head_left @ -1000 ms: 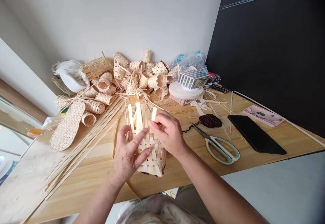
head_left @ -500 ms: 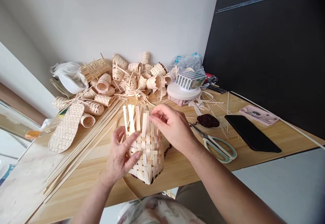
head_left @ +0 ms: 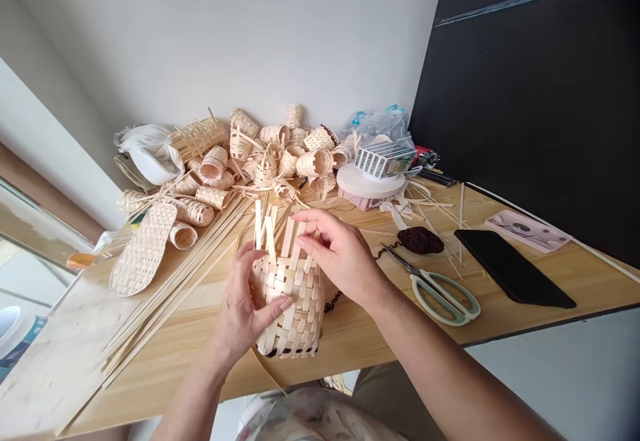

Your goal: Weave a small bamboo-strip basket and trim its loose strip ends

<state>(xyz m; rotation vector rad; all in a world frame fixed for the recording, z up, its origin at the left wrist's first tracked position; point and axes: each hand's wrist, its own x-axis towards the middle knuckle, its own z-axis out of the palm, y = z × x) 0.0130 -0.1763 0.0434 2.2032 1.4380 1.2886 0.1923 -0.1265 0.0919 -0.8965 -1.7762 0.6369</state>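
Observation:
A small woven wood-strip basket [head_left: 295, 311] stands near the table's front edge, with a dark strand around its base and loose strip ends sticking up from its top. My left hand [head_left: 244, 304] is wrapped around its left side, thumb across the front and fingers at the rim and behind. At the top right, my right hand [head_left: 343, 254] has its thumb and index finger on an upright wood strip [head_left: 300, 231]; my palm covers part of the rim. A dark twisted strand [head_left: 331, 302] comes out on the right side, partly hidden by my right arm.
Long loose strips [head_left: 165, 294] lie to the left beside a flat woven oval [head_left: 145, 251]. Behind is a pile of small baskets [head_left: 270, 161]. At right are scissors [head_left: 445, 298], a dark yarn ball [head_left: 421, 240], a black phone [head_left: 510, 268] and a white turntable [head_left: 370, 183].
The basket has turned between my hands, and its base edge now faces me more squarely. My left fingers have shifted up to the rim. The whole view has swung slightly left.

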